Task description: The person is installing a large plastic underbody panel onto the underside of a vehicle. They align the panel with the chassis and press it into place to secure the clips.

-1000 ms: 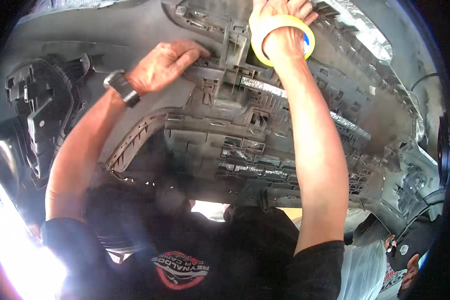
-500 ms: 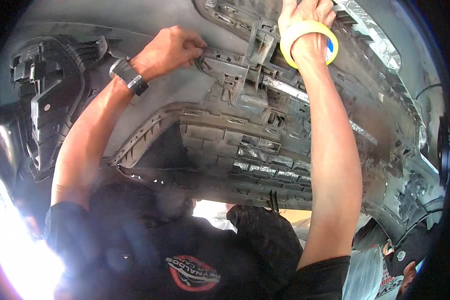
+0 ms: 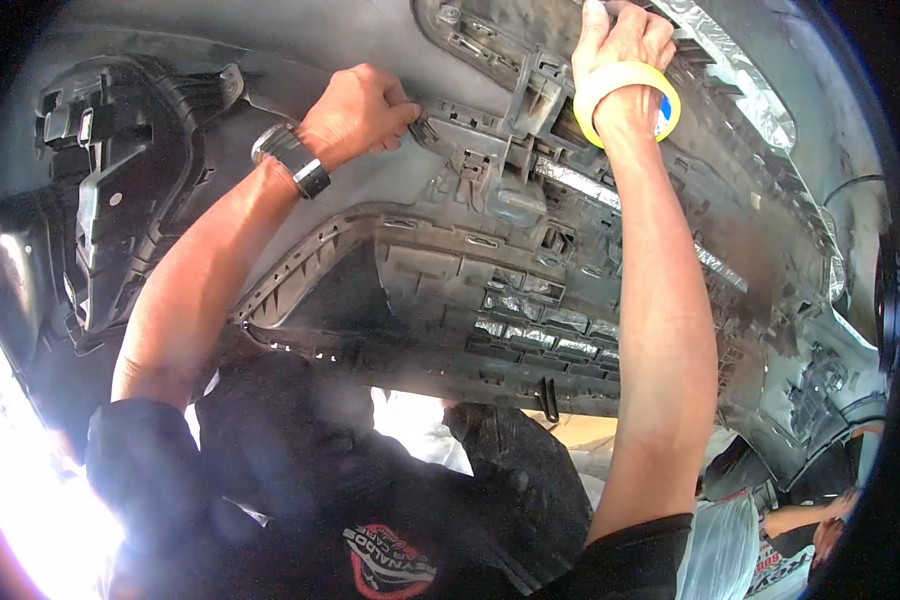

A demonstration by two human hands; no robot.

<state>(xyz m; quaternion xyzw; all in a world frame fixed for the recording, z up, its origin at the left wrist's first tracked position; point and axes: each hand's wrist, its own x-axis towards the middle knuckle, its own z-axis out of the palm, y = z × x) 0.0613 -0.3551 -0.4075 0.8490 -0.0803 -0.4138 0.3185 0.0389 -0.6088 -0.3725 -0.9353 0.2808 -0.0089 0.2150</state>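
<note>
A large grey car bumper (image 3: 270,190) lies with its ribbed inner side facing me. My left hand (image 3: 355,112), with a metal watch (image 3: 292,160) on the wrist, pinches a small clip near the bumper's upper middle. My right hand (image 3: 622,38) reaches further up and presses its fingers on the moulded plastic at the top. A roll of yellow masking tape (image 3: 625,98) hangs around my right wrist like a bracelet. The grille opening (image 3: 530,320) lies below both hands.
A black headlamp bracket (image 3: 110,190) sits at the bumper's left end. Silver foil tape (image 3: 740,80) lines the upper right edge. Another person (image 3: 800,520) in a light shirt is at the lower right. Strong glare fills the lower left.
Both hands have shifted up and to the right along the bumper. My left hand went from lying flat to pinching at a clip. The tape stays on my right wrist.
</note>
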